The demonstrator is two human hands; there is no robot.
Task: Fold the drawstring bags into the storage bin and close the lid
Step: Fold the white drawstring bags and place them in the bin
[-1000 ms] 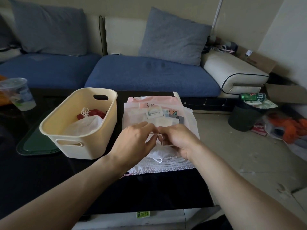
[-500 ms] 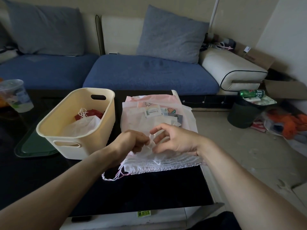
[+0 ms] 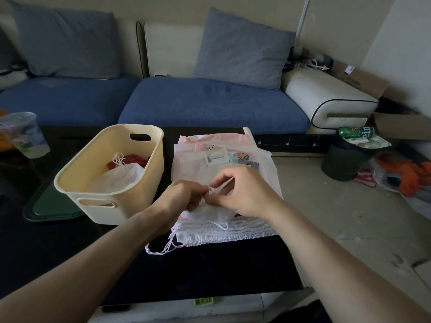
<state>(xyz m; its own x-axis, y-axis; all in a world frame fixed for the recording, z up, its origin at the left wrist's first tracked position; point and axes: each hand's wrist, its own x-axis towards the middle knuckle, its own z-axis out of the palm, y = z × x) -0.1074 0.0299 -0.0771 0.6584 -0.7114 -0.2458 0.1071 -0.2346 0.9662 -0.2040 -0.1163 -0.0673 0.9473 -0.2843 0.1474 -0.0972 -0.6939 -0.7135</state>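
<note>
A cream storage bin stands on the black table, holding a white drawstring bag and a red one. To its right lies a stack of white and pink drawstring bags. A small folded white bag sits on top of the stack near its front. My left hand and my right hand meet above it, both pinching its white drawstring. Loose pink and white cords trail off the stack's front left corner. A green lid lies flat under the bin's left side.
A plastic cup stands at the table's far left. A blue sofa with grey cushions runs behind the table. On the floor to the right stand a dark waste bin with a green can and some clutter.
My hands parted slightly half a second ago, then came together again on the drawstring. The loose cords at the stack's front left have come into view.
</note>
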